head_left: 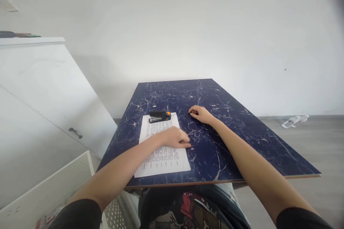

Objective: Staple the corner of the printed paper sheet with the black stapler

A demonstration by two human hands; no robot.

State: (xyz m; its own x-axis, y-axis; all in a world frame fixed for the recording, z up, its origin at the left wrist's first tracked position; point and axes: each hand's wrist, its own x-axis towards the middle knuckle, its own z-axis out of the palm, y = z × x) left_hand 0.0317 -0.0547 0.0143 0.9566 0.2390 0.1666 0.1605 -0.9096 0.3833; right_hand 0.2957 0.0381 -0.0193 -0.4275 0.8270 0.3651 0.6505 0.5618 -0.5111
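Note:
A sheet of printed paper (158, 155) lies on the dark blue marbled table (204, 164). Across its upper end rests a black stapler (159, 117) with an orange patch; neither hand touches it. My left hand (175, 137) lies over the right part of the sheet, its fingers curled in and nothing visible in them. To the right of the paper, my right hand (201, 114) rests on the bare tabletop in a loose fist, with no object showing in it. Just beyond the stapler sits a small grey piece (154, 106), too small to make out clearly.
A white cabinet (51, 89) with a dark handle (75, 132) stands at the left. Below it is a white perforated bin (88, 161) beside the table. A wall rises behind the table. On the floor at the right lies a clear plastic object (294, 121).

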